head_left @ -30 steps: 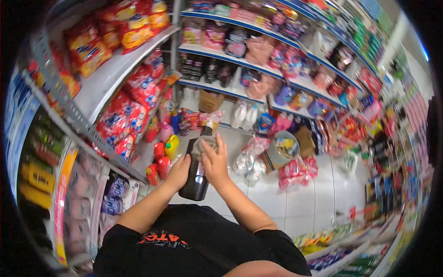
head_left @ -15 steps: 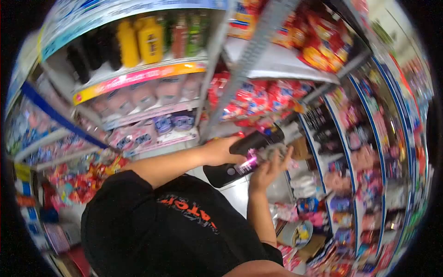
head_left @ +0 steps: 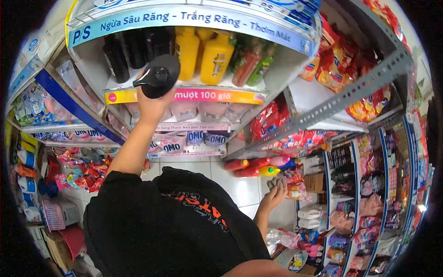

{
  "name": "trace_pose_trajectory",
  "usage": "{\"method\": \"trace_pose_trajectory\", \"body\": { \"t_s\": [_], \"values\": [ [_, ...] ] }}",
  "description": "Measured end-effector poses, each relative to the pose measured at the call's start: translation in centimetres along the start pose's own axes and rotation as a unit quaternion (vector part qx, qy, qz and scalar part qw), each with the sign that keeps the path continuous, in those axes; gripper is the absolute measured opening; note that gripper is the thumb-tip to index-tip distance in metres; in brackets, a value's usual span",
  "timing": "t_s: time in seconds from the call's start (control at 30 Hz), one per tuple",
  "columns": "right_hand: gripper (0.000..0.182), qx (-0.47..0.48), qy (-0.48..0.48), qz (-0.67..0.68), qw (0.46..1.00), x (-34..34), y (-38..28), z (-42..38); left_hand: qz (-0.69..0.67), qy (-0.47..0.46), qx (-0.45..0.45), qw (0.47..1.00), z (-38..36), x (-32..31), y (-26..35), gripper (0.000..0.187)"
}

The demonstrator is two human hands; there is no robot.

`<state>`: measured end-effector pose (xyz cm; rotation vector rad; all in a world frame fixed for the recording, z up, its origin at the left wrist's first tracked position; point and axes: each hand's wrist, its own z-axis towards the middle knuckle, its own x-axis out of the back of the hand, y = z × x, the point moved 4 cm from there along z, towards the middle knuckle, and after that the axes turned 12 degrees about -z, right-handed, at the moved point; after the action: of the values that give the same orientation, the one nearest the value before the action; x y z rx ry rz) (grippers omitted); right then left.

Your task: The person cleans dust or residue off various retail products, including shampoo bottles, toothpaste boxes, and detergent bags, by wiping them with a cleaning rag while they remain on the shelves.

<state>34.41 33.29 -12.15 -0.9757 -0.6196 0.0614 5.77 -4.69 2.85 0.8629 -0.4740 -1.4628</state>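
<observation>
My left hand [head_left: 150, 102] is raised to a shop shelf and grips a black bottle [head_left: 158, 75], seen from its base end. Right beside it on that shelf stand other black bottles [head_left: 124, 53] and yellow bottles [head_left: 203, 55]. My right hand [head_left: 276, 194] hangs low at my side and holds a grey cloth [head_left: 277, 181]. A black shirt with orange lettering covers my chest at the bottom of the view.
Below the bottle shelf lie pink and white detergent packs [head_left: 184, 138]. Red snack bags [head_left: 332, 69] fill the metal rack to the right. More shelves of packaged goods [head_left: 364, 194] line the far right, and bottles [head_left: 254, 167] lie on the tiled floor.
My head has turned left and up toward the bottle shelf. My left hand has lifted the black bottle from chest height to the shelf. My right hand has let go of it and dropped down.
</observation>
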Motion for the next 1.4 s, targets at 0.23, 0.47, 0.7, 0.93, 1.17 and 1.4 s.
{"method": "trace_pose_trajectory", "body": {
  "t_s": [0.23, 0.47, 0.7, 0.93, 1.17, 1.4],
  "values": [
    [0.028, 0.024, -0.037, -0.141, 0.989, -5.1, -1.0, -0.5, 0.026, 0.245, -0.004, 0.969, 5.8, 6.9, -4.8, 0.072],
    [0.027, 0.049, -0.098, -0.069, 0.992, -9.5, -1.7, 0.3, 0.055, 0.19, 0.098, 0.975, 8.3, 9.0, -10.5, 0.059],
    [0.028, 0.056, -0.174, -0.089, 0.979, -11.2, -2.8, -0.6, 0.236, 0.144, 0.009, 0.961, 8.8, 9.1, -10.4, 0.075],
    [0.027, 0.078, -0.191, -0.13, 0.97, -12.5, -3.6, -1.5, 0.379, 0.221, -0.089, 0.894, 13.5, 14.9, -7.1, 0.089],
    [0.026, 0.081, -0.245, -0.171, 0.951, -13.7, -4.5, -1.6, 0.318, 0.253, -0.057, 0.912, 11.7, 17.2, -8.0, 0.093],
    [0.028, 0.143, -0.264, -0.155, 0.941, -13.4, -8.3, -1.1, 0.184, 0.232, -0.218, 0.93, 6.9, 16.1, -3.2, 0.079]
  ]
}}
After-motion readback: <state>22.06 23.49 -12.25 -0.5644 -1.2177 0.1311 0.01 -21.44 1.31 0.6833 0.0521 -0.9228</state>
